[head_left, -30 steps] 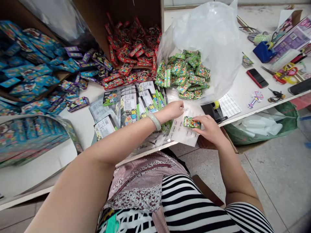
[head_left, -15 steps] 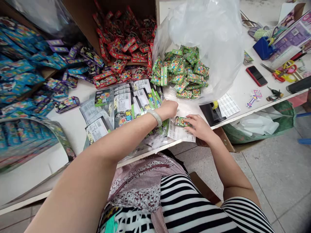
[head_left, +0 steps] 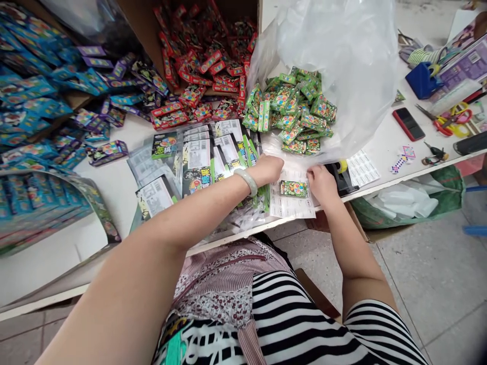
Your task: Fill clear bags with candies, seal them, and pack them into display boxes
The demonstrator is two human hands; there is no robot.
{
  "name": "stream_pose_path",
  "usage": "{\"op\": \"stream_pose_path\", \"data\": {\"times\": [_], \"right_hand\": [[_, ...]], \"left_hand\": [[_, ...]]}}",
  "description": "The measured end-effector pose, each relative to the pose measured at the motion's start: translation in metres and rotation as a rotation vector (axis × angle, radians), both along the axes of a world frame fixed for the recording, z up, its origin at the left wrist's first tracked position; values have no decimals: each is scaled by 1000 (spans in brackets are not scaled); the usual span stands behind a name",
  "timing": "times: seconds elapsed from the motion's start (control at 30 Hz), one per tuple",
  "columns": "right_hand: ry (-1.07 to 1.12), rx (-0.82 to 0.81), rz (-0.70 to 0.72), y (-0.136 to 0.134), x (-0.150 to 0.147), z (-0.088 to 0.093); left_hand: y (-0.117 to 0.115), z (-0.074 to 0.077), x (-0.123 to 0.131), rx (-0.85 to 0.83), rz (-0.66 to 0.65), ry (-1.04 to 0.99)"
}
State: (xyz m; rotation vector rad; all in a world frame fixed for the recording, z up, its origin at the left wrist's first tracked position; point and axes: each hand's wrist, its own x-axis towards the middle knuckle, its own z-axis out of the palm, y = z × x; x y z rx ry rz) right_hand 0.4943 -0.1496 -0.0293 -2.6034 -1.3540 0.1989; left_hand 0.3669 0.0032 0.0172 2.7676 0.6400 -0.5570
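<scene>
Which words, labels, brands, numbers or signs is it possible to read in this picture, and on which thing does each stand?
"果", probably: on the black-and-green card; its neighbouring characters are unclear.
White printed sheet: rows of small marks, too small to read.
Single green packet on that sheet: lettering blurred.
Label sheet at right: too small to read.
Purple package: lettering too blurred.
No number or brand is clearly readable.
</scene>
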Motion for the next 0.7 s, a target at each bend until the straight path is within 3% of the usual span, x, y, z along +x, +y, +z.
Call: {"op": "stream_pose_path", "data": {"times": [0.17, 0.27, 0.37, 0.43, 0.5, 0.57, 0.63, 0.7], "right_hand": [[50, 166, -4, -19, 0, 4], [127, 373, -32, -41, 1, 11], [351, 634, -121, -60, -1, 25], [552, 743, -174, -66, -7, 36], [714, 781, -153, -64, -15, 45], [845, 769, -46, -56, -27, 51], [978, 717, 118, -43, -44, 52], [1096, 628, 316, -23, -70, 52]], "left_hand": [[3, -7, 0, 0, -3, -22], [2, -12, 1, -14, -21, -54], [-3, -5, -3, -18, -36, -122], [-1, 6, -14, -18, -50, -288], [10, 17, -40, -52, -55, -578], [32, 24, -85, -114, 19, -879], [56, 24, -148, -155, 230, -1070], [75, 18, -220, -151, 541, -1158]]}}
